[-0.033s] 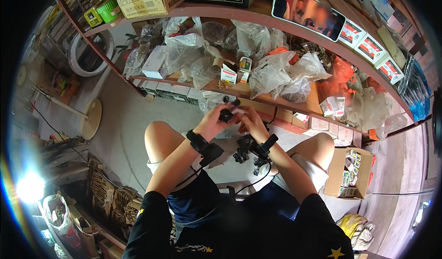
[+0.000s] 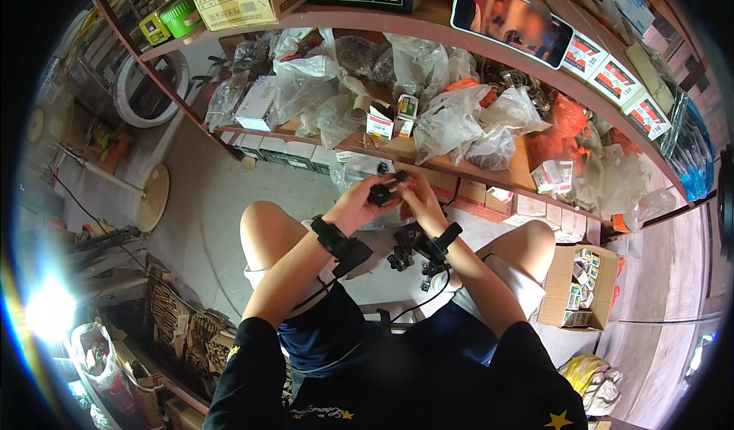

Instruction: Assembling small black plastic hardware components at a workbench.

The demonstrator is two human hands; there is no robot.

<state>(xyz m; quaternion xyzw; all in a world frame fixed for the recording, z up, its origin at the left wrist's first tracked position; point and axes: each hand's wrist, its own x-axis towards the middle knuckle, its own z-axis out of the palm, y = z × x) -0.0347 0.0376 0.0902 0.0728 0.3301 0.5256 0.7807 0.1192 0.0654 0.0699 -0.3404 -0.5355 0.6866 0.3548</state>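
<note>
My left hand (image 2: 356, 205) is closed around a small black part (image 2: 378, 194), whose exact kind I cannot make out. Another small dark piece (image 2: 399, 176) shows just beyond the fingertips. Close against it on the right, my right hand (image 2: 420, 201) has its fingers bent and pinched together near the same part. What sits between those right fingertips is too small to tell. Both hands are held over the gap between my knees, in front of the lower shelf. Black straps with attached devices circle both wrists, and dark gadgets (image 2: 405, 248) hang beneath the right one.
Clear plastic bags (image 2: 451, 124) of parts and small boxes (image 2: 380, 123) crowd the shelf (image 2: 397, 152) ahead. Above, a phone (image 2: 512, 23) leans on the upper shelf. An open carton (image 2: 552, 292) of small boxes stands at right. A fan base (image 2: 153, 198) is at left.
Both hands have shifted slightly. The dark piece beyond the fingertips has moved right and a little down, nearer the right hand's fingers; the black part has barely moved.
</note>
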